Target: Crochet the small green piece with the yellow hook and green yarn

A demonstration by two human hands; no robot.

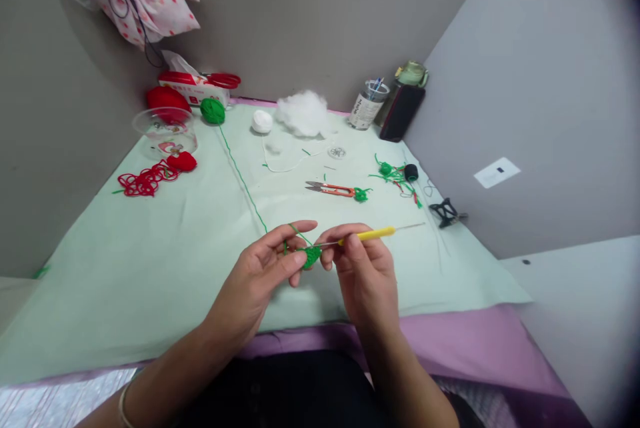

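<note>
Left hand (260,268): its grip is pinched together, thumb against fingers, on the green crochet piece (312,257), low in the middle over the near part of the desk.
Right hand (367,275): its grip is closed around the yellow-handled crochet hook (374,235), whose thin far end points right.
Hook tip: at the crochet piece, too small to tell which stitch it meets.
Green strand (243,178): runs from the green yarn ball (213,111) down to the left hand, which hides part of it; a loop crosses the index finger.
Crochet piece: partly covered by the left thumb and fingers.
Red yarn ball (167,98): partly behind the clear plastic tub (187,143).
Green bottle (413,73): half hidden by the dark phone (403,113).
Forearms: cut off below.
Desk (150,268): pale-green cover, walls along the back and right; its near edge crosses beneath the forearms.
Room: plain cover stretches left of the left hand; orange thread snips (337,191) lie just beyond the hands.
</note>
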